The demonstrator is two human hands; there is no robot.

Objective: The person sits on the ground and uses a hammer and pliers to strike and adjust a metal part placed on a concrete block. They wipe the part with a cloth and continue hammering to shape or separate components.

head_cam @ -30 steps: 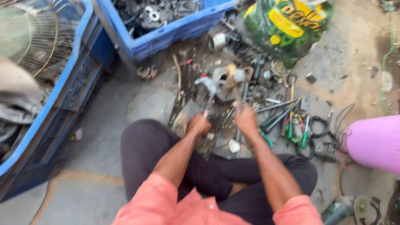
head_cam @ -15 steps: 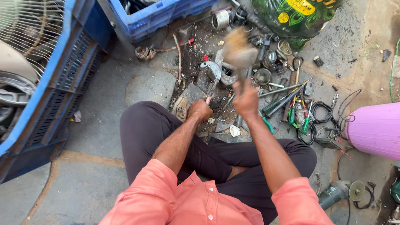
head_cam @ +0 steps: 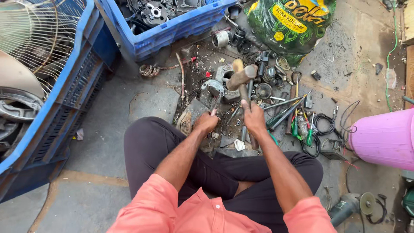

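Note:
I sit cross-legged on a concrete floor. My right hand (head_cam: 254, 118) grips the wooden handle of a hammer (head_cam: 241, 77), whose head is raised over a small round metal part (head_cam: 213, 87). My left hand (head_cam: 206, 122) holds a thin metal tool (head_cam: 215, 103), possibly a chisel or pliers, with its tip against that part. A grey metal casting (head_cam: 224, 71) lies just behind the part, among scattered scrap pieces.
Screwdrivers with green handles (head_cam: 302, 127) and black cables (head_cam: 327, 125) lie to the right. A pink bucket (head_cam: 384, 138) stands at the right edge, an angle grinder (head_cam: 349, 207) below it. Blue crates (head_cam: 172, 30) with metal parts, a fan guard (head_cam: 39, 34) and a green sack (head_cam: 289, 21) sit behind.
The hammer went from low by the part to raised and blurred, and now its head is lower, above the round part. My left hand stayed put, holding its tool.

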